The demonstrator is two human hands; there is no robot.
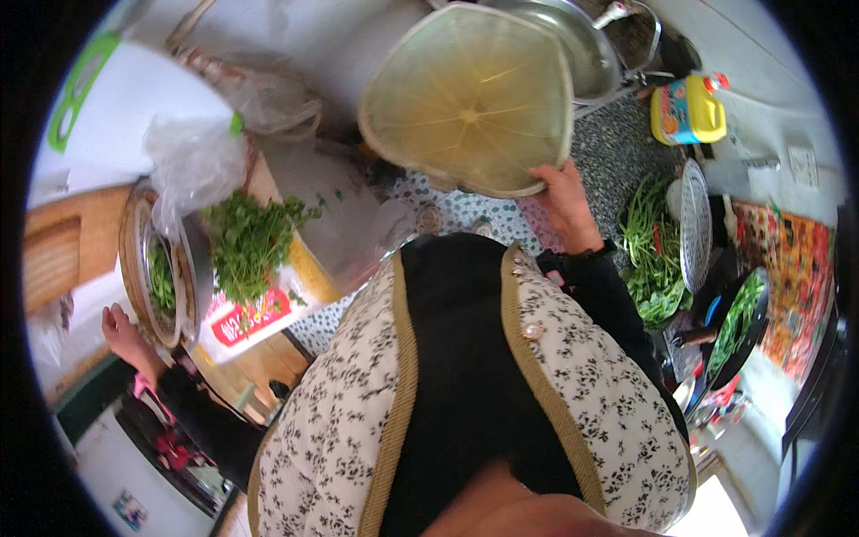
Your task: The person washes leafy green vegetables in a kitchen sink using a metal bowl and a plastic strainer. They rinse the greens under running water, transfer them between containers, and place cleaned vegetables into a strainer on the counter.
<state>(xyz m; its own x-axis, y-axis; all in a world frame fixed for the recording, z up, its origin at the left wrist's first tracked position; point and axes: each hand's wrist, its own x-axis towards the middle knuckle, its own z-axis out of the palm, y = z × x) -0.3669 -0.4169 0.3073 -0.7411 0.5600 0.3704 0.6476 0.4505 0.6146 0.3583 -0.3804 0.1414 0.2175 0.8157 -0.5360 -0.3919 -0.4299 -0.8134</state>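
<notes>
My right hand grips the lower right rim of a large round greenish mesh food cover, its ribs meeting at the centre. Far to the left, my left hand is raised with nothing in it, beside the wooden-looking rim of a round vessel that holds cut green vegetables. A bunch of leafy green herbs lies to the right of that vessel, on a white and red printed bag or sheet.
A metal basin stands behind the cover. On the speckled counter are a yellow jug, leafy greens and a white perforated basket. A dark wok with greens is at the right. Clear plastic bags hang at the left.
</notes>
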